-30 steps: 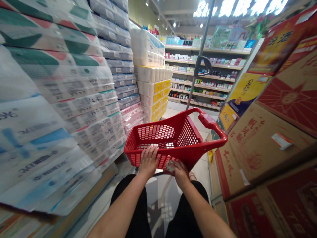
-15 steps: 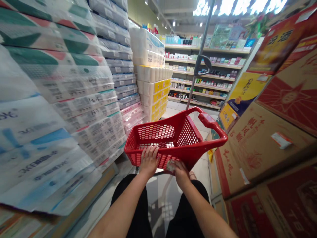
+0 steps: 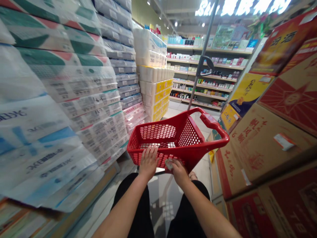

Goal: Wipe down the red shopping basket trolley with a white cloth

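A red plastic shopping cart with a perforated basket stands sideways in front of my knees, its handle at the upper right. Nothing shows inside the basket. My left hand lies on the near wall, fingers stretched out over the top rim. Lower down, my right hand has its fingers closed on a small crumpled pale cloth and presses it to the outside of that wall. Part of the cloth is hidden under the fingers, and its exact kind is hard to make out.
Wrapped paper packs are stacked high on the left. Cardboard cartons rise close on the right. A thin metal pole stands behind the cart, and stocked shelves line the back.
My right hand and the cloth have shifted slightly left along the basket wall. My left hand stays on the rim. The whole view has moved a little.
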Motion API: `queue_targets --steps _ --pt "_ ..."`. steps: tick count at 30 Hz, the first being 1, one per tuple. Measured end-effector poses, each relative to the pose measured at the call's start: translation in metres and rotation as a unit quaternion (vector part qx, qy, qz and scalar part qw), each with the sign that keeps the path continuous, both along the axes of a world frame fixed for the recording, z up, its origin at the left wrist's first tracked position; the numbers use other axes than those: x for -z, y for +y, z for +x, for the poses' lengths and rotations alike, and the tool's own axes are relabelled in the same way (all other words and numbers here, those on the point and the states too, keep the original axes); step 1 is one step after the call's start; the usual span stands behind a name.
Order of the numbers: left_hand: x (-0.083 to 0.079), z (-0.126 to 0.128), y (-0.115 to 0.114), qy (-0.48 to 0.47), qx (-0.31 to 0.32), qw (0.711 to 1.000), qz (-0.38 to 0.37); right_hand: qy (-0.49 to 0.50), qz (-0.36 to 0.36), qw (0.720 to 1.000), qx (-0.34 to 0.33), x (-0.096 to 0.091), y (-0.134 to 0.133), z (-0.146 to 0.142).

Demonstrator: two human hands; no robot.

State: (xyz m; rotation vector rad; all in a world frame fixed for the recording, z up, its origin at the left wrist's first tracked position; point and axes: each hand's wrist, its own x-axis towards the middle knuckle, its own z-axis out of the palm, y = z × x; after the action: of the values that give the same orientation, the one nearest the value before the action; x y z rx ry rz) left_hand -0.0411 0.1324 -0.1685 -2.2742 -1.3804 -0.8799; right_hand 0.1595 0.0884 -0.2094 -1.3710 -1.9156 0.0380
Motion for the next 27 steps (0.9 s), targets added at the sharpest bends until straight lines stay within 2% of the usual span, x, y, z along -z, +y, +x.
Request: queue_targets --steps 6,12,16,20,25,27 --pt "0.004 -0.021 0.001 -0.011 -0.006 1.0 0.0 -0.041 -0.007 0.999 -0.009 -0.001 0.009 -0.014" --pt "0.007 -0.022 -0.002 -0.019 -0.012 1.0 -0.01 -0.051 0.077 0.996 -0.011 -0.01 0.015 -0.029" --pt "0.011 -0.019 -0.002 -0.028 -0.013 1.0 -0.007 -0.087 0.052 0.994 -0.047 -0.011 0.017 -0.033" --pt "0.013 -0.018 -0.001 -0.036 -0.009 0.999 -0.001 -0.089 0.074 0.993 -0.019 -0.014 0.016 -0.035" --pt "0.01 -0.024 0.002 -0.029 -0.003 1.0 -0.005 -0.13 0.021 0.989 -0.066 -0.015 0.014 -0.037" --pt "0.008 -0.03 0.004 -0.025 -0.001 1.0 -0.007 -0.121 0.039 0.99 -0.058 -0.014 0.013 -0.037"
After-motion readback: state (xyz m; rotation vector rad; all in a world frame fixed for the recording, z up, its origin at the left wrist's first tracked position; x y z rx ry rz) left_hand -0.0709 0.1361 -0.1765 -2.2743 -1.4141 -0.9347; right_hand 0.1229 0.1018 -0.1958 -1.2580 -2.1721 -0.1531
